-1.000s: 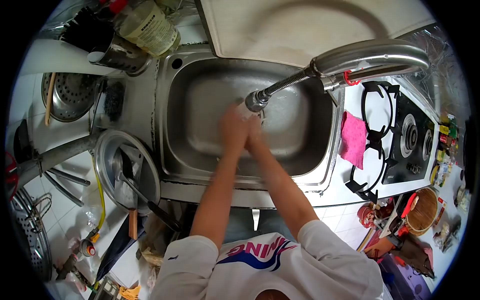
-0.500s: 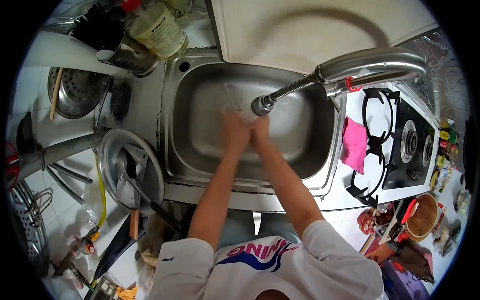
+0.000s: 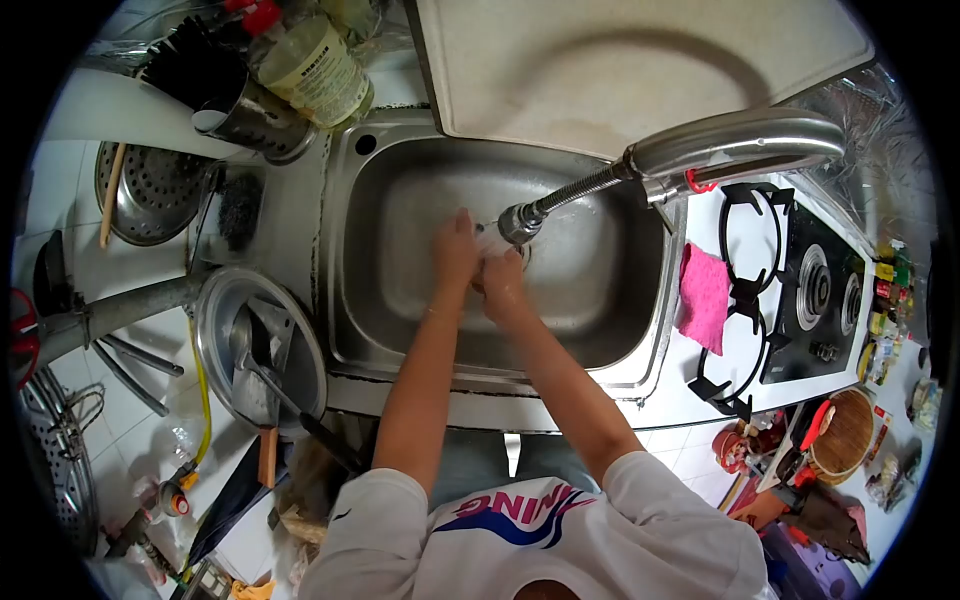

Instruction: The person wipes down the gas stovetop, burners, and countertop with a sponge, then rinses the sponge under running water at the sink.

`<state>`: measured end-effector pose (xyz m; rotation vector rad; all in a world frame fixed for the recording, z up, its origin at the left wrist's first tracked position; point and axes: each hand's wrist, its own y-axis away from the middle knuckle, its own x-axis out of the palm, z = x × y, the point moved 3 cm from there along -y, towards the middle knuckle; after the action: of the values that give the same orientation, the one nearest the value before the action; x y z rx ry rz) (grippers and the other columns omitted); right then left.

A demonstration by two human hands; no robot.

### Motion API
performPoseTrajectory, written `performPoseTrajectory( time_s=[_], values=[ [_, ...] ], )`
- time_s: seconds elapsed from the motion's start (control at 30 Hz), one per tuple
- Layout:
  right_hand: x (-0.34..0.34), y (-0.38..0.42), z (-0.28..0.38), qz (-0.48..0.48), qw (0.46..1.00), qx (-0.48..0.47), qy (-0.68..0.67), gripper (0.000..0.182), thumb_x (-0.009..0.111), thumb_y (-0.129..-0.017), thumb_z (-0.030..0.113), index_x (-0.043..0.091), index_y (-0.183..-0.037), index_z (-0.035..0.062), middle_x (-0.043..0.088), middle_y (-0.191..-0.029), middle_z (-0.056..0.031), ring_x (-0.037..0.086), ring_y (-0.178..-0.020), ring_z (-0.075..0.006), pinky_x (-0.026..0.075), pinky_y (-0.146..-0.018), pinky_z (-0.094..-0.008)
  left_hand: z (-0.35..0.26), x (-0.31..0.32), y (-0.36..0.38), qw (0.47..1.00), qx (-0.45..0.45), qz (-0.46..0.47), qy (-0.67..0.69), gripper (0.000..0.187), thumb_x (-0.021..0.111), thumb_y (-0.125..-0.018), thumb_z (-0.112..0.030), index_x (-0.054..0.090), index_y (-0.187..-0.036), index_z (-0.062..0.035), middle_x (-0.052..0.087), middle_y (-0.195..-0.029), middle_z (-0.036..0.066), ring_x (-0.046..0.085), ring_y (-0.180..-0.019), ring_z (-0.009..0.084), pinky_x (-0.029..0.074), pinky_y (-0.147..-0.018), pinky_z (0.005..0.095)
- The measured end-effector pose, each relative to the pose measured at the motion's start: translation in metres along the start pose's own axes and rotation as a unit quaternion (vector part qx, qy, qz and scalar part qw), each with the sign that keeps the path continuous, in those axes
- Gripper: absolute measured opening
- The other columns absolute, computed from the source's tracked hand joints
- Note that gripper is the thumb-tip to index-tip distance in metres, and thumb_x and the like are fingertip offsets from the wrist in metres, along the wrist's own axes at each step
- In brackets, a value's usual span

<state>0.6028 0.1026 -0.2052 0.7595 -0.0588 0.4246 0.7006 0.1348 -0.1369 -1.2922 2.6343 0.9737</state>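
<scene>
Both hands are inside the steel sink [image 3: 400, 290], close together under the faucet head [image 3: 519, 223]. My left hand [image 3: 458, 252] is at the left of the water stream, blurred, with its fingers pointing up and away from me. My right hand [image 3: 502, 280] lies just right of it, its fingers curled in towards the left hand. Water splashes between the two hands. Nothing held can be made out in either hand.
The faucet neck [image 3: 740, 140] arches over the sink's right side. A pink cloth [image 3: 704, 298] lies beside the stove [image 3: 818, 290]. Left are a metal basin [image 3: 212, 350] with utensils, a perforated holder [image 3: 262, 122] and a bottle [image 3: 318, 70]. A board [image 3: 620, 70] stands behind.
My hands have moved slightly apart, the left one a little to the left and the right one down and left. The view has shifted a little.
</scene>
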Motion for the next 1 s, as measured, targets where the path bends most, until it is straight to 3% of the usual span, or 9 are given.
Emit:
performPoseTrajectory(
  time_s=[0.03,0.1,0.23,0.3,0.4,0.53,0.8,0.87,1.0],
  values=[
    [0.001,0.001,0.001,-0.055,0.993,-0.045,0.099,0.017,0.056,-0.092,0.02,0.06,-0.099,0.0053,0.064,-0.085,-0.0064,0.062,-0.065,-0.0208,0.05,-0.053,-0.0325,0.004,0.006,0.011,1.0,-0.001,-0.001,0.001,0.029,0.055,-0.087,-0.016,0.065,-0.101,0.0074,0.066,-0.096,0.027,0.063,-0.094,0.0434,0.049,-0.083,0.0505],
    [-0.005,-0.007,0.029,0.007,1.0,-0.018,0.015,0.018,0.056,-0.093,0.022,0.06,-0.101,0.0065,0.064,-0.087,-0.0053,0.062,-0.067,-0.0202,0.05,-0.054,-0.0321,0.001,0.014,0.045,0.951,0.203,-0.106,-0.207,0.029,0.053,-0.09,-0.018,0.066,-0.101,0.0057,0.066,-0.1,0.028,0.062,-0.092,0.0443,0.047,-0.078,0.0505],
    [0.006,0.006,0.021,0.052,0.976,0.038,-0.207,0.015,0.055,-0.094,0.02,0.057,-0.106,0.0108,0.063,-0.092,-0.0028,0.063,-0.078,-0.0187,0.051,-0.054,-0.0345,-0.002,0.013,0.044,0.923,0.221,-0.041,-0.313,0.029,0.053,-0.094,-0.024,0.067,-0.097,0.0025,0.067,-0.1,0.026,0.061,-0.086,0.0421,0.046,-0.077,0.048],
    [0.005,0.001,0.018,0.016,0.999,0.005,0.035,0.013,0.052,-0.094,0.016,0.055,-0.106,0.0137,0.062,-0.095,-0.0029,0.062,-0.082,-0.018,0.052,-0.059,-0.0341,-0.006,-0.01,0.0,0.974,0.055,-0.039,-0.217,0.022,0.053,-0.096,-0.018,0.064,-0.1,0.0003,0.065,-0.102,0.022,0.062,-0.099,0.0362,0.049,-0.087,0.0418],
    [0.009,0.049,0.074,-0.043,0.997,0.067,-0.018,0.013,0.049,-0.094,0.005,0.062,-0.098,0.0037,0.064,-0.091,-0.0041,0.059,-0.082,-0.0127,0.049,-0.071,-0.029,0.003,-0.018,0.01,0.989,0.074,-0.117,-0.043,0.024,0.052,-0.099,-0.02,0.064,-0.105,-0.0001,0.066,-0.099,0.016,0.063,-0.092,0.0287,0.049,-0.084,0.035],
    [-0.003,0.047,0.081,0.026,0.996,-0.05,-0.067,0.012,0.051,-0.097,0.007,0.062,-0.102,0.0031,0.065,-0.095,-0.0026,0.057,-0.086,-0.0092,0.049,-0.074,-0.0279,0.018,-0.022,0.028,0.98,0.094,-0.129,0.122,0.027,0.054,-0.1,-0.023,0.064,-0.112,-0.0007,0.065,-0.102,0.01,0.062,-0.087,0.0202,0.048,-0.082,0.0299],
    [-0.002,0.061,0.077,0.054,0.996,-0.062,0.037,0.011,0.055,-0.096,0.007,0.058,-0.106,0.0013,0.064,-0.099,-0.0035,0.057,-0.084,-0.011,0.047,-0.079,-0.0289,-0.027,-0.002,0.06,0.948,-0.089,0.085,0.293,0.028,0.061,-0.092,-0.009,0.062,-0.12,-0.0074,0.061,-0.108,0.005,0.058,-0.099,0.0137,0.049,-0.083,0.0261],
    [-0.018,0.055,0.07,-0.077,0.906,-0.328,0.256,0.015,0.058,-0.093,0.006,0.057,-0.107,0.0008,0.063,-0.097,-0.0072,0.058,-0.083,-0.0154,0.048,-0.079,-0.0321,-0.004,0.005,0.049,0.954,-0.028,0.063,0.291,0.032,0.058,-0.089,-0.003,0.062,-0.121,-0.0078,0.061,-0.107,0.005,0.059,-0.096,0.0133,0.049,-0.079,0.0249],
    [-0.036,0.044,0.052,-0.118,0.918,-0.309,0.22,0.016,0.06,-0.091,0.006,0.057,-0.105,0.0,0.063,-0.095,-0.0108,0.06,-0.084,-0.0202,0.048,-0.08,-0.0343,-0.02,0.005,0.051,0.95,0.007,0.058,0.308,0.046,0.05,-0.081,0.011,0.061,-0.121,-0.0083,0.061,-0.104,0.005,0.059,-0.084,0.0105,0.049,-0.064,0.0219]
  ],
)
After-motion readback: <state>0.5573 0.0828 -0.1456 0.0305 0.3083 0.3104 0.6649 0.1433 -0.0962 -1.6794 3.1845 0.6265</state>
